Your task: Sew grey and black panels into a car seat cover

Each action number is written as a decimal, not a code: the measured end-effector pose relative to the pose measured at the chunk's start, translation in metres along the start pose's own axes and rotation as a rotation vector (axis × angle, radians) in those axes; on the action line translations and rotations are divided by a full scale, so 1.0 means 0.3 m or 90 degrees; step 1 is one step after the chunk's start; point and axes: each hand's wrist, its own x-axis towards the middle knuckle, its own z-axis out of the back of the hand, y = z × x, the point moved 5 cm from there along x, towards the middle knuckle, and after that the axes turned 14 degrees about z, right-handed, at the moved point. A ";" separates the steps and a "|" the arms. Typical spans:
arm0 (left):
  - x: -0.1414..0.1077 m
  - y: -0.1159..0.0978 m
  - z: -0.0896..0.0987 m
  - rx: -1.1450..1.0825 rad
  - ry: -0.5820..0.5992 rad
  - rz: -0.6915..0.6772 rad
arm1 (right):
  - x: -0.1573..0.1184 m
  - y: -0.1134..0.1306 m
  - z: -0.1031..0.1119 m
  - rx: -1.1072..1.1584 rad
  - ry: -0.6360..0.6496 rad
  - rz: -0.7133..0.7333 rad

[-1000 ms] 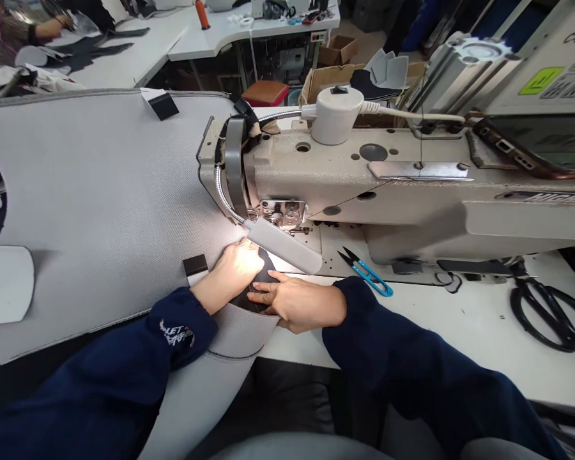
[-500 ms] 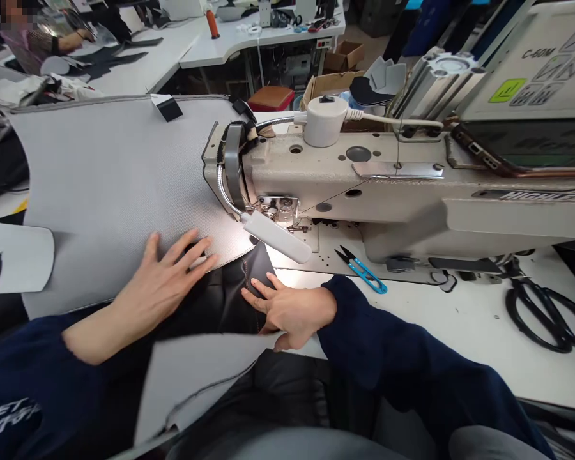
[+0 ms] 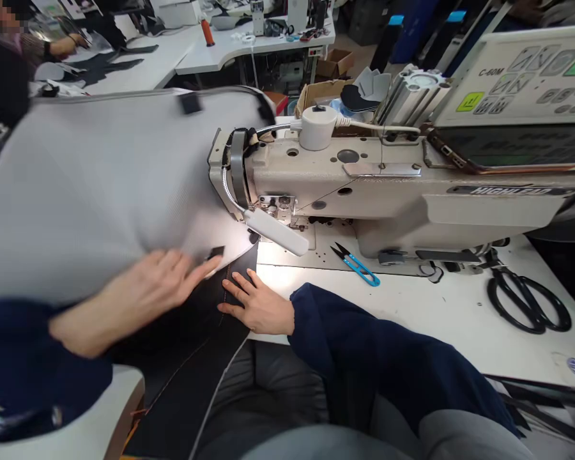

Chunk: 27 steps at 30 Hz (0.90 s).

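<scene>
A large grey fabric panel spreads over the left side, its right edge running under the head of the sewing machine. My left hand, slightly blurred, is closed on the panel's near edge, thumb beside a small black tab. Beneath it lies a black leather-like piece with a stitched seam, hanging over the table's front edge. My right hand rests flat on this black piece, fingers spread, just in front of the needle area. A white lamp lights that spot and partly hides it.
Blue thread snips lie on the machine bed's front edge. Black-handled scissors lie farther right on the white table. A control panel stands at the upper right. Another person works at the far left.
My left hand has gone from lying spread on the grey panel to gripping its edge, and the panel bulges up. The black piece now lies unfolded downward; my right hand has shifted left.
</scene>
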 end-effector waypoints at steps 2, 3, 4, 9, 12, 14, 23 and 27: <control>-0.084 -0.091 -0.085 -0.039 0.028 0.023 | -0.021 -0.016 0.003 0.014 0.011 0.009; -0.114 -0.123 -0.131 -0.055 0.042 0.032 | -0.029 -0.024 0.007 0.024 0.021 0.013; -0.133 -0.144 -0.171 -0.067 0.055 0.037 | -0.033 -0.029 0.012 0.035 0.030 0.018; -0.109 -0.147 -0.189 -0.062 0.170 -0.045 | -0.029 -0.041 0.036 0.062 0.027 0.021; -0.029 -0.161 -0.090 -0.080 0.249 -0.191 | -0.026 -0.045 0.034 0.075 0.023 0.022; 0.050 -0.189 -0.029 -0.099 0.313 -0.283 | -0.028 -0.050 0.030 0.085 0.019 0.025; 0.365 -0.194 -0.144 -0.307 0.020 -0.001 | -0.032 -0.058 0.018 0.019 0.000 -0.023; 0.348 -0.191 -0.208 -0.271 0.047 0.018 | -0.036 -0.117 0.019 -0.021 -0.005 -0.145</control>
